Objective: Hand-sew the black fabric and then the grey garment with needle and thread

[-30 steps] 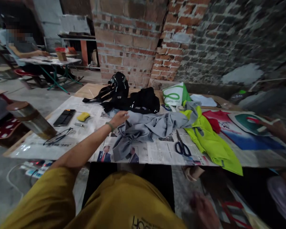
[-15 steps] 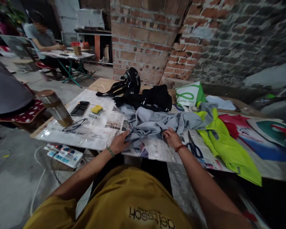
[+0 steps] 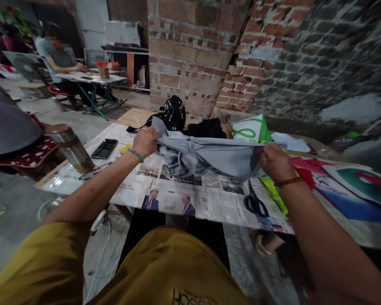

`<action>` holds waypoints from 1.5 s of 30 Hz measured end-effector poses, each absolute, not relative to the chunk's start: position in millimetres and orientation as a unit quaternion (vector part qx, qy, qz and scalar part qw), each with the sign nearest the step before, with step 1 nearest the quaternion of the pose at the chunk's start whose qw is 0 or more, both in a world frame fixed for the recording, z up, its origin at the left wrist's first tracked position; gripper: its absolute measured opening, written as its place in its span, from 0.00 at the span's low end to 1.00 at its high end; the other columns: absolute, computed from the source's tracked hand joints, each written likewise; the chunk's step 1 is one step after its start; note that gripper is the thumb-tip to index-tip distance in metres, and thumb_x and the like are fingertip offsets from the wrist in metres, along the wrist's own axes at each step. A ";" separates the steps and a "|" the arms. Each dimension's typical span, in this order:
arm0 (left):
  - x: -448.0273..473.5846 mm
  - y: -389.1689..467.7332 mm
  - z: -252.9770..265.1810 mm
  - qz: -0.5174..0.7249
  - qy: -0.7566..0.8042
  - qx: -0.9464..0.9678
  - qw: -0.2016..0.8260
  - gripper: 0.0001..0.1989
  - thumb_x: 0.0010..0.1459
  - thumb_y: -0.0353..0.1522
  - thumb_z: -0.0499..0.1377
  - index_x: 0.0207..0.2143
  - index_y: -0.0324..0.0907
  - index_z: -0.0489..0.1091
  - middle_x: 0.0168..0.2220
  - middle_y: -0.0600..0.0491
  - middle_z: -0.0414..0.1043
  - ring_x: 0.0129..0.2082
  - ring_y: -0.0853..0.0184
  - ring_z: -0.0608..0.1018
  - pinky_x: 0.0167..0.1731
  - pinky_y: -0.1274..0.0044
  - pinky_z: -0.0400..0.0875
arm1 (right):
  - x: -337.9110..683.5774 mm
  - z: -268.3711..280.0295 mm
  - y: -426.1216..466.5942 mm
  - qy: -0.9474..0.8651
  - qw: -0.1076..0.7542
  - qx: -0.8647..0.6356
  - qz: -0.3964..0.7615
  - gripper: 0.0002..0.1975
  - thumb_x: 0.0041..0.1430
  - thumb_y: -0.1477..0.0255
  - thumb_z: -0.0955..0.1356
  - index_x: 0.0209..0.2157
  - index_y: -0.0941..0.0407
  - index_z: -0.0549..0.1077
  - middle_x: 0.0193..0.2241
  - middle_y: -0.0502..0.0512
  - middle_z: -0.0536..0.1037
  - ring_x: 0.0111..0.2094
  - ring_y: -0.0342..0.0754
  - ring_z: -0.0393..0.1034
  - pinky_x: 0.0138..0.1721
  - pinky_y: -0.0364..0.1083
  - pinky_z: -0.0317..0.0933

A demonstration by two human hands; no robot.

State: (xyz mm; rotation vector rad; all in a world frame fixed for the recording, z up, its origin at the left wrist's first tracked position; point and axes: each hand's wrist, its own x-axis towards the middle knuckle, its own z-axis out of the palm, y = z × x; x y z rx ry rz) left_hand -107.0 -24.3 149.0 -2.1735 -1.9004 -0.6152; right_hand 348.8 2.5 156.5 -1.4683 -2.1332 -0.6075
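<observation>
A grey garment (image 3: 216,156) is stretched between my two hands, raised a little over the newspaper-covered table (image 3: 174,203). Its lower part hangs in loose folds. My left hand (image 3: 147,142) is closed on one end, and my right hand (image 3: 274,160) grips the other. Beneath my right wrist lies a bright yellow-green cloth (image 3: 274,192), partly hidden by the forearm. Dark-handled scissors (image 3: 255,203) rest on the newspaper, left of my right forearm.
At the left stand a steel flask (image 3: 71,148) and a phone (image 3: 104,148); a yellow sponge (image 3: 125,148) is half covered by my wrist. Black bags (image 3: 174,112) and a green-white bag (image 3: 249,128) sit at the back. An iron (image 3: 365,182) lies right. A person (image 3: 62,55) sits at another table.
Both hands have risen and moved apart, pulling the grey garment from a crumpled heap into a stretched span. More newspaper shows at the table's front.
</observation>
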 end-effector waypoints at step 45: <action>-114.2 -42.8 -27.5 -0.594 -0.563 -0.385 -0.427 0.14 0.41 0.37 0.63 0.30 0.38 0.75 0.27 0.54 0.73 0.28 0.69 0.71 0.32 0.78 0.66 | 313.6 -13.8 -19.4 -0.617 0.393 -0.609 0.307 0.15 0.51 0.59 0.66 0.31 0.57 0.74 0.21 0.51 0.73 0.21 0.43 0.65 0.26 0.43 0.61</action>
